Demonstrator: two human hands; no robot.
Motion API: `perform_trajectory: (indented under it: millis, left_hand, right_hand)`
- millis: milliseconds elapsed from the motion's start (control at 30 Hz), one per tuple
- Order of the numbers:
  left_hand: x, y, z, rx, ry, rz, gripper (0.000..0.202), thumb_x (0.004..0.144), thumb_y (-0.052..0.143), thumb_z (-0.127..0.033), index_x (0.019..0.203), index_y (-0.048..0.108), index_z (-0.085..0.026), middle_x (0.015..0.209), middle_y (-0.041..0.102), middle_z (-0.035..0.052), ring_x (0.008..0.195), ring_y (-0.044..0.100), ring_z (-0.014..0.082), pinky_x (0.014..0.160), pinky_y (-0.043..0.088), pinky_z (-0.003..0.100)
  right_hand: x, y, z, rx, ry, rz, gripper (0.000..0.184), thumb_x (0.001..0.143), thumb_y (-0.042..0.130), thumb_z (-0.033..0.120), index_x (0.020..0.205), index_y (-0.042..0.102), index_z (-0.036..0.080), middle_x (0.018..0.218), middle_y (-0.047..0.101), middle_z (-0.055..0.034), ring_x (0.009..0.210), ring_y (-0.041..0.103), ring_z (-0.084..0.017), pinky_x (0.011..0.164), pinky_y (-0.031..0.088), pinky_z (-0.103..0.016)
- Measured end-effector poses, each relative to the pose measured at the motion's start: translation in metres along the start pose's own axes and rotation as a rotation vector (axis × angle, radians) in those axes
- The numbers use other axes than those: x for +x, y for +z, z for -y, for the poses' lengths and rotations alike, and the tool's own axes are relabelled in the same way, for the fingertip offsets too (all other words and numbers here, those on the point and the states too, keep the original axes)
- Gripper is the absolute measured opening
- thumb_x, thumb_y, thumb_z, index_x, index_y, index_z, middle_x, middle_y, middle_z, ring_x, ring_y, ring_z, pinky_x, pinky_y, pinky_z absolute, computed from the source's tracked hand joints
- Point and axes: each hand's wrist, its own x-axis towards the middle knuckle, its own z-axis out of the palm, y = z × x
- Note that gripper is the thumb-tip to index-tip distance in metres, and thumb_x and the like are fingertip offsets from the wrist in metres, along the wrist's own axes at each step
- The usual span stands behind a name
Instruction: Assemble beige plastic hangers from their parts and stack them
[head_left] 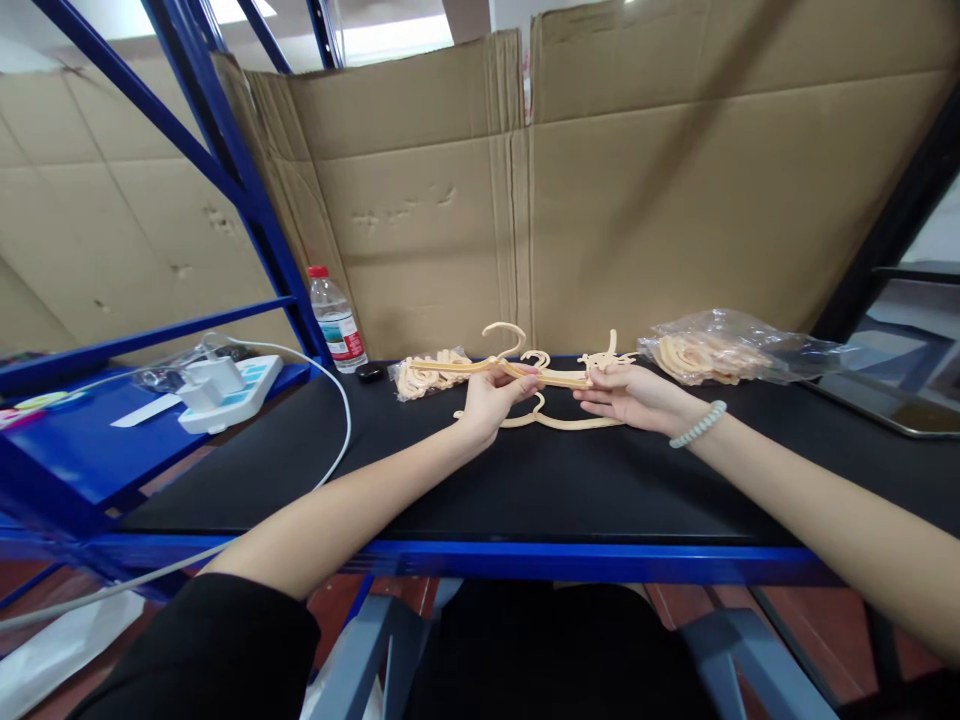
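Between both hands is a beige clothes hanger (559,379), raised above the black table with its hook pointing up. My left hand (491,398) is closed around the hanger near its middle, below the hook. At its right end, my right hand (630,393) pinches the hanger between thumb and forefinger, the other fingers stretched out. Another beige hanger (570,422) lies flat on the table just beneath my hands, partly covered by them. Behind my right hand is a small heap of beige pieces (606,358), whose kind I cannot make out.
A clear bag of beige parts (431,372) lies left of my hands, a larger bag (712,345) right. A water bottle (336,320) stands at the back left near a small black object (370,372). A white power strip (232,395) trails a cable across the table's left side.
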Motion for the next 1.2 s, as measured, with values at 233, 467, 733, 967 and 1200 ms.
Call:
perform_trajectory:
  millis: [233,467,733,967,1200]
  left_hand:
    - [-0.001,0.001,0.002,0.025,0.001,0.014,0.029,0.055,0.082,-0.025,0.078,0.071,-0.011,0.081,0.072,0.0066,0.073,0.068,0.0153,0.076,0.053,0.028]
    - [-0.003,0.001,0.003,0.042,0.015,0.013,0.029,0.057,0.081,-0.026,0.079,0.071,-0.011,0.082,0.072,0.0079,0.076,0.068,0.0173,0.079,0.052,0.031]
    - [-0.004,0.002,0.001,0.014,-0.001,0.008,0.027,0.057,0.08,-0.023,0.079,0.07,-0.011,0.083,0.072,0.0072,0.076,0.068,0.0168,0.08,0.052,0.031]
    - [-0.005,0.004,0.001,-0.006,-0.027,-0.018,0.025,0.058,0.08,-0.021,0.078,0.07,-0.011,0.081,0.072,0.0067,0.073,0.069,0.0161,0.081,0.052,0.031]
    - [-0.006,0.005,-0.001,-0.029,-0.057,-0.049,0.022,0.061,0.079,-0.019,0.079,0.069,-0.01,0.082,0.072,0.0076,0.073,0.069,0.016,0.084,0.052,0.032]
  right_hand:
    - [0.001,0.0,0.001,0.116,0.039,0.029,0.019,0.084,0.049,0.001,0.075,0.056,0.017,0.073,0.063,-0.0017,0.072,0.066,-0.012,0.08,0.057,-0.027]
    - [-0.002,0.005,0.003,0.122,0.022,-0.009,0.022,0.081,0.048,-0.002,0.074,0.057,0.016,0.075,0.062,-0.003,0.07,0.064,-0.012,0.075,0.058,-0.026]
    - [-0.003,0.01,-0.001,-0.009,-0.113,-0.043,0.027,0.079,0.05,-0.005,0.06,0.055,0.014,0.071,0.054,-0.0013,0.071,0.058,-0.009,0.073,0.056,-0.022]
    - [-0.003,0.012,-0.004,-0.098,-0.167,-0.101,0.026,0.074,0.053,-0.006,0.057,0.052,0.014,0.071,0.05,0.0008,0.071,0.055,-0.008,0.069,0.055,-0.021]
    - [-0.005,0.015,-0.008,-0.078,-0.25,-0.115,0.024,0.067,0.06,-0.002,0.054,0.049,0.015,0.07,0.049,0.0018,0.073,0.054,-0.009,0.07,0.056,-0.022]
